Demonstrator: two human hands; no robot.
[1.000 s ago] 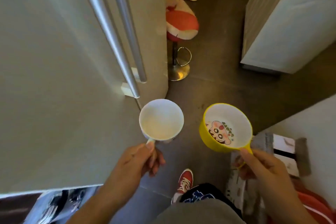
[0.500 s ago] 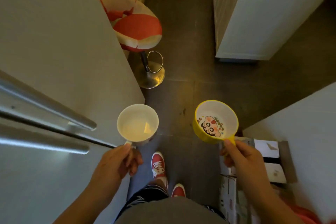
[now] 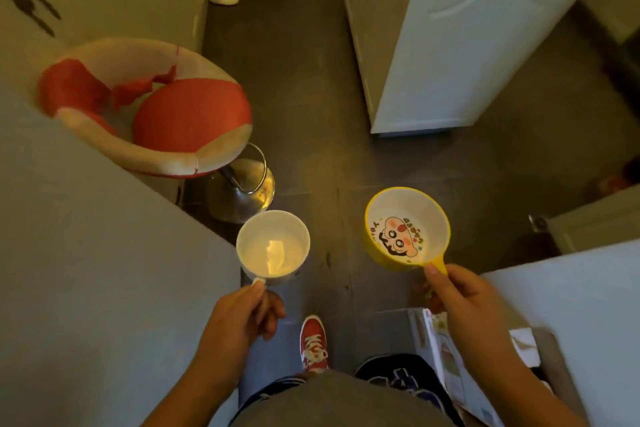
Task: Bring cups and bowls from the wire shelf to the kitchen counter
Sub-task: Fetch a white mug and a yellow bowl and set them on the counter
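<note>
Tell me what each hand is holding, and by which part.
The left hand holds the white cup by its handle; the right hand holds the yellow bowl by its handle.

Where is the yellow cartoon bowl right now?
Head view, right of centre: the right hand holds the yellow bowl by its handle above the dark floor, across from the white cup.

The white mug (image 3: pixel 273 248) looks like glazed ceramic, smooth and glossy, with a bright reflection inside. The yellow bowl (image 3: pixel 407 229) is smooth and shiny, though whether it is plastic or ceramic cannot be told. The stool seat (image 3: pixel 190 114) wears red leatherette, torn and peeling from its cream covering, above a polished chrome base (image 3: pixel 242 198). The floor (image 3: pixel 298 97) is dark matt tile. The cabinet door (image 3: pixel 467 45) is smooth satin white.
</note>
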